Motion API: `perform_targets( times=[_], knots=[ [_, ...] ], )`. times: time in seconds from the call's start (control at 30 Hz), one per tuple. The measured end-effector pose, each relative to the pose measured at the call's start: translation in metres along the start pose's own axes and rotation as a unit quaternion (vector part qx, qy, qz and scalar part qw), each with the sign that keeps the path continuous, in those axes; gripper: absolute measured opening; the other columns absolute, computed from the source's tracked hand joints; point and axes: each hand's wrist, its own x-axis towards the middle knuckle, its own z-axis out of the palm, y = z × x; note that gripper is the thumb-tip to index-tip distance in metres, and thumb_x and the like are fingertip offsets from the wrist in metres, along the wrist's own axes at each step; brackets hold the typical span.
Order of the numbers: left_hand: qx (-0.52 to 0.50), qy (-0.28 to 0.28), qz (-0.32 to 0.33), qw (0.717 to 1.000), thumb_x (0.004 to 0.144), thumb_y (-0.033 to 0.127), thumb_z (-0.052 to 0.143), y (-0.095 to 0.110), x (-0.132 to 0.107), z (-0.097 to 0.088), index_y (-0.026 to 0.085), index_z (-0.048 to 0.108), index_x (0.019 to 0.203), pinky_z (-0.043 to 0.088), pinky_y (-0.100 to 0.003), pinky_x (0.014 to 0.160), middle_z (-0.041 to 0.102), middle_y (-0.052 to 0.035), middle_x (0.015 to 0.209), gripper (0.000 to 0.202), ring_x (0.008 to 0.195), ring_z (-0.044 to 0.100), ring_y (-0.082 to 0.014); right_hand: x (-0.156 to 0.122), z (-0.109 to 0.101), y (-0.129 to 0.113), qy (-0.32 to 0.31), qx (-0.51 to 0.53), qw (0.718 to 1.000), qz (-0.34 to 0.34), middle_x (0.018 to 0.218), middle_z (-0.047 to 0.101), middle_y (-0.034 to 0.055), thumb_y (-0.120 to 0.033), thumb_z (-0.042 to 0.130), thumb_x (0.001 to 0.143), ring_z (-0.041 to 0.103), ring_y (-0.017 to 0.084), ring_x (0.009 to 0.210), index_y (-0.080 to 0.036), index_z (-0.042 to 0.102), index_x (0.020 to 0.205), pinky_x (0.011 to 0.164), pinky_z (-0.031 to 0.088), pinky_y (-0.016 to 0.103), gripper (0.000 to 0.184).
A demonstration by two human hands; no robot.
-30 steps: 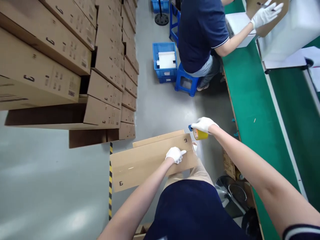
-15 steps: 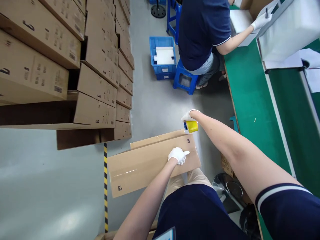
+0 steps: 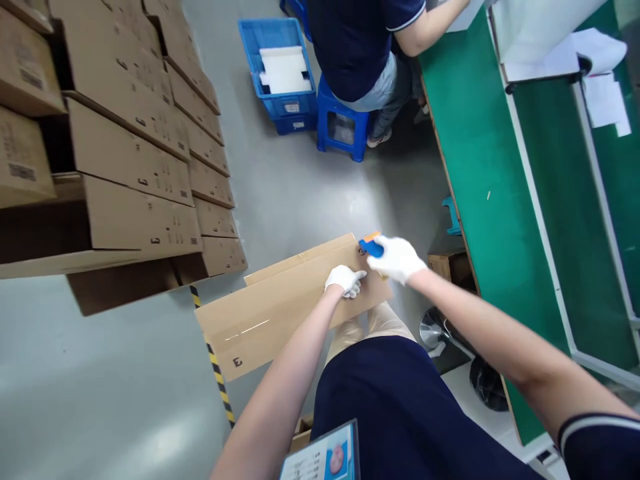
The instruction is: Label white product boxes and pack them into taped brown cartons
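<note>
A long cardboard box point(image 3: 280, 310) stands in front of my legs, with a strip of shiny tape near its left end. My left hand point(image 3: 343, 280), in a white glove, presses on the box top towards the right end, its thumb and a finger stretched out. A tape dispenser point(image 3: 371, 247), blue with an orange edge, is gripped in my gloved right hand point(image 3: 399, 259) over the box's right end. My palm hides most of the dispenser, and it is a little blurred.
Stacked cardboard boxes point(image 3: 135, 180) rise at the left. A green workbench point(image 3: 480, 173) runs along the right. Ahead, a co-worker point(image 3: 350, 53) sits on a blue stool point(image 3: 343, 123) beside blue crates point(image 3: 280, 100) with white foam. A metal-based stool point(image 3: 433, 325) stands near my right side.
My right hand has swung back from beyond the box's far right corner to above its right end, turning the tape dispenser. My left hand stays on the box. The camera view has shifted.
</note>
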Motion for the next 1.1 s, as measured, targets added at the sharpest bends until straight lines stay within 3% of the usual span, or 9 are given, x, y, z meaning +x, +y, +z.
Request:
perform_targets(
  times=[0.07, 0.17, 0.23, 0.3, 0.5, 0.7, 0.77, 0.93, 1.1],
  knots=[
    [-0.001, -0.003, 0.001, 1.0, 0.086, 0.067, 0.072, 0.0, -0.001, 0.001, 0.016, 0.058, 0.068, 0.035, -0.026, 0.045, 0.058, -0.0027, 0.051, 0.056, 0.041, 0.051, -0.0118, -0.081, 0.047, 0.022, 0.04, 0.009, 0.998, 0.055, 0.11, 0.066, 0.0101, -0.049, 0.062, 0.088, 0.067, 0.024, 0.088, -0.028, 0.057, 0.144, 0.079, 0.047, 0.031, 0.06],
    [0.003, -0.007, -0.012, 1.0, 0.089, 0.066, 0.07, 0.0, 0.001, 0.003, 0.017, 0.053, 0.065, 0.03, -0.025, 0.043, 0.05, 0.0006, 0.046, 0.057, 0.038, 0.044, -0.0089, -0.175, 0.103, 0.048, -0.014, 0.017, 0.991, 0.135, 0.114, 0.063, 0.011, -0.052, 0.063, 0.088, 0.068, 0.025, 0.087, -0.034, 0.049, 0.153, 0.078, 0.048, 0.033, 0.07],
    [0.011, -0.003, -0.017, 1.0, 0.09, 0.066, 0.069, -0.001, 0.001, 0.005, 0.016, 0.055, 0.067, 0.03, -0.024, 0.043, 0.05, 0.0006, 0.046, 0.057, 0.039, 0.044, -0.0087, -0.21, 0.123, 0.06, -0.047, 0.021, 0.985, 0.165, 0.117, 0.063, 0.0121, -0.053, 0.064, 0.087, 0.069, 0.028, 0.091, -0.034, 0.048, 0.154, 0.079, 0.05, 0.034, 0.072],
    [0.02, 0.006, -0.019, 1.0, 0.09, 0.067, 0.068, 0.0, 0.0, 0.006, 0.015, 0.057, 0.07, 0.031, -0.024, 0.044, 0.053, -0.0012, 0.047, 0.056, 0.04, 0.047, -0.0095, -0.225, 0.132, 0.067, -0.059, 0.024, 0.982, 0.178, 0.118, 0.063, 0.0124, -0.052, 0.063, 0.087, 0.07, 0.029, 0.093, -0.033, 0.048, 0.154, 0.081, 0.05, 0.036, 0.071],
    [0.024, 0.024, -0.024, 0.999, 0.089, 0.064, 0.071, 0.003, -0.006, 0.008, 0.015, 0.057, 0.071, 0.03, -0.024, 0.044, 0.055, -0.0028, 0.049, 0.054, 0.041, 0.048, -0.0098, -0.212, 0.141, 0.077, -0.058, 0.037, 0.983, 0.172, 0.113, 0.063, 0.012, -0.05, 0.062, 0.087, 0.071, 0.03, 0.091, -0.033, 0.05, 0.151, 0.08, 0.049, 0.037, 0.068],
    [-0.001, 0.017, -0.03, 0.999, 0.09, 0.059, 0.072, 0.006, -0.009, 0.01, 0.019, 0.048, 0.066, 0.024, -0.024, 0.044, 0.047, 0.0019, 0.047, 0.053, 0.039, 0.04, -0.0073, -0.157, 0.14, 0.072, -0.087, 0.067, 0.979, 0.171, 0.106, 0.068, 0.0131, -0.046, 0.059, 0.085, 0.073, 0.032, 0.092, -0.026, 0.057, 0.134, 0.077, 0.049, 0.037, 0.053],
    [-0.009, 0.017, -0.029, 0.999, 0.09, 0.059, 0.072, 0.005, -0.009, 0.01, 0.02, 0.046, 0.065, 0.023, -0.024, 0.044, 0.045, 0.0028, 0.047, 0.054, 0.039, 0.039, -0.0069, -0.135, 0.134, 0.069, -0.085, 0.083, 0.975, 0.19, 0.105, 0.071, 0.0143, -0.046, 0.062, 0.082, 0.073, 0.034, 0.094, -0.02, 0.052, 0.136, 0.077, 0.05, 0.038, 0.06],
    [-0.014, 0.005, -0.038, 0.999, 0.087, 0.064, 0.073, 0.002, 0.0, 0.007, 0.019, 0.047, 0.064, 0.024, -0.024, 0.044, 0.047, 0.0009, 0.046, 0.056, 0.039, 0.041, -0.0081, -0.097, 0.12, 0.067, -0.072, 0.117, 0.971, 0.193, 0.108, 0.074, 0.0158, -0.048, 0.071, 0.074, 0.073, 0.036, 0.098, -0.013, 0.028, 0.155, 0.077, 0.051, 0.039, 0.098],
    [-0.002, -0.01, -0.027, 1.0, 0.09, 0.066, 0.069, 0.002, -0.001, 0.004, 0.018, 0.049, 0.067, 0.025, -0.023, 0.043, 0.05, 0.0001, 0.047, 0.057, 0.039, 0.044, -0.0083, -0.088, 0.131, 0.055, -0.052, 0.123, 0.972, 0.194, 0.115, 0.073, 0.0196, -0.046, 0.073, 0.072, 0.072, 0.035, 0.105, -0.01, 0.032, 0.152, 0.081, 0.052, 0.039, 0.097]
  ],
)
